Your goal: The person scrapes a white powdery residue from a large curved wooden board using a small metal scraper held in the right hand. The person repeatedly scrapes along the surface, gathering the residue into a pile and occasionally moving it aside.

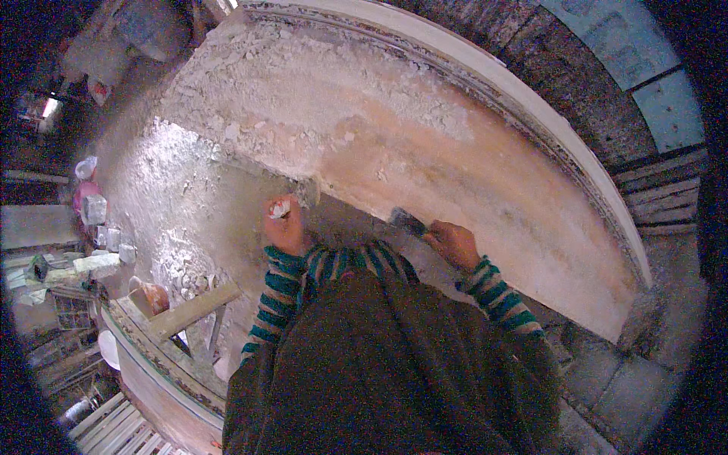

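My left hand (283,225) is closed around a small white lump (280,208), which shows at the top of the fingers. It is held near the inner edge of a large curved worktop (455,182), whose surface is pinkish tan. My right hand (455,243) grips a short dark tool with a flat, wide head (407,221); whether it is a brush or a scraper I cannot tell. The tool's head is at the worktop's near edge. Whitish crumbs and powder (265,83) cover the worktop's far left part, while its right part looks smoother.
A pale raised rim (531,80) curves along the worktop's far side. At left are a wooden plank (196,309), a reddish-brown pot (149,296), white blocks (97,263) and a pink container (86,194). Grey slabs (614,379) lie at the lower right.
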Available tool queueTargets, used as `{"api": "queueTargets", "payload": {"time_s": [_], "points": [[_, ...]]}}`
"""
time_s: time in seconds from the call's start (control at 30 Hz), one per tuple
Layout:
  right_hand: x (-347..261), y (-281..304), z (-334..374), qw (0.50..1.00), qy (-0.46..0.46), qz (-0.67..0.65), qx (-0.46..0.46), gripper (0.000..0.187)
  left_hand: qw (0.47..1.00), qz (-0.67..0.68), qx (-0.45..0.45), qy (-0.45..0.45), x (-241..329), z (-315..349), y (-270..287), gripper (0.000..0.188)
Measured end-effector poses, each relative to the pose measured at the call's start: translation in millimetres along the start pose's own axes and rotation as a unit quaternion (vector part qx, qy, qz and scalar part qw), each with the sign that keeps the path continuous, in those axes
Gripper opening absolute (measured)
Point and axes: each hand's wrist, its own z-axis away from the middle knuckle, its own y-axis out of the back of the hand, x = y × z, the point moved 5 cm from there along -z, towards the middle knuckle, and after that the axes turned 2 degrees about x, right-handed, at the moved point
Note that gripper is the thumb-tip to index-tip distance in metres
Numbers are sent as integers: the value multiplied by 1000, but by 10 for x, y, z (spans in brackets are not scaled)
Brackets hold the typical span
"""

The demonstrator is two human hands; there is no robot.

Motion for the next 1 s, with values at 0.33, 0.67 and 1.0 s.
{"api": "queueTargets", "payload": {"time_s": [0.33,0.67,1.0], "points": [[-57,192,49,994,-73,48,-63,25,998,-20,-16,53,62,0,19,19],[-99,266,74,993,-69,74,-63,23,1000,7,-9,23,16,-26,3,15],[-46,231,158,990,-76,81,-83,23,997,-62,-48,9,267,-34,-38,13]]}}
